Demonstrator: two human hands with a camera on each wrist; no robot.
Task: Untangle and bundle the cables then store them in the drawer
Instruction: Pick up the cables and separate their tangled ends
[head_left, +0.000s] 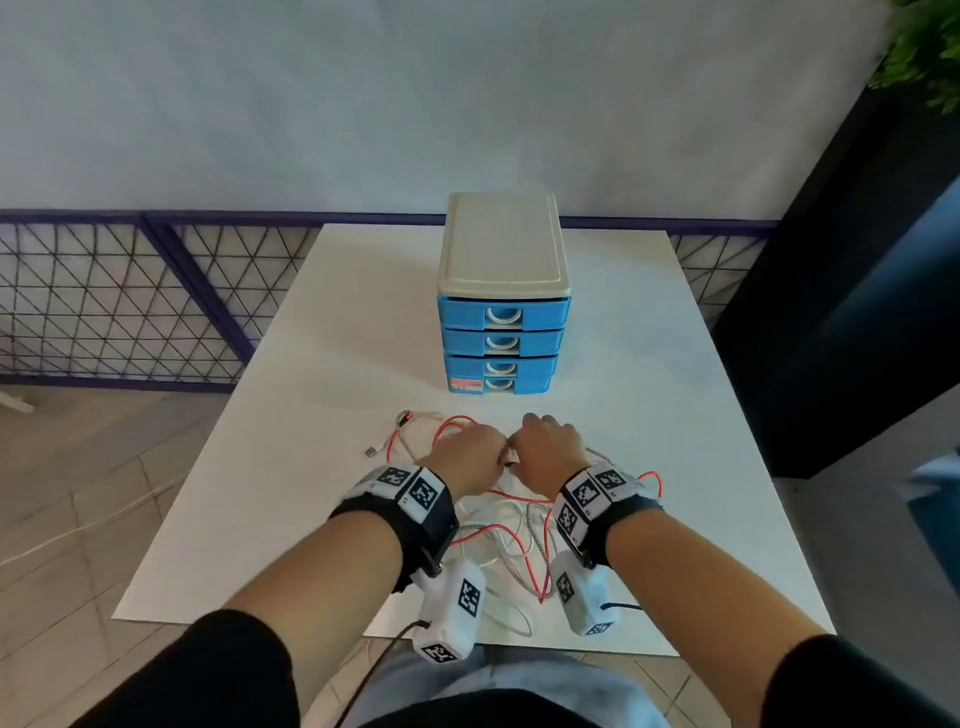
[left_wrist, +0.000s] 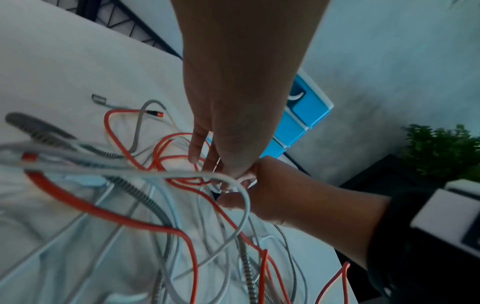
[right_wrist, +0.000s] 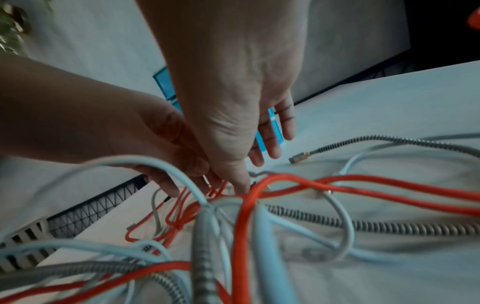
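Note:
A tangle of cables lies on the white table in front of me: a red cable, a braided grey cable and a white cable. My left hand and right hand meet knuckle to knuckle over its far part. In the left wrist view the left hand and right hand both pinch the white cable where it loops between them. The right hand's outer fingers stay spread. The blue drawer unit stands behind with its drawers closed.
A loose USB plug lies left of the tangle, and a gold plug on the right. White cable hangs over the table's near edge. A mesh fence runs on the left and a dark cabinet stands on the right.

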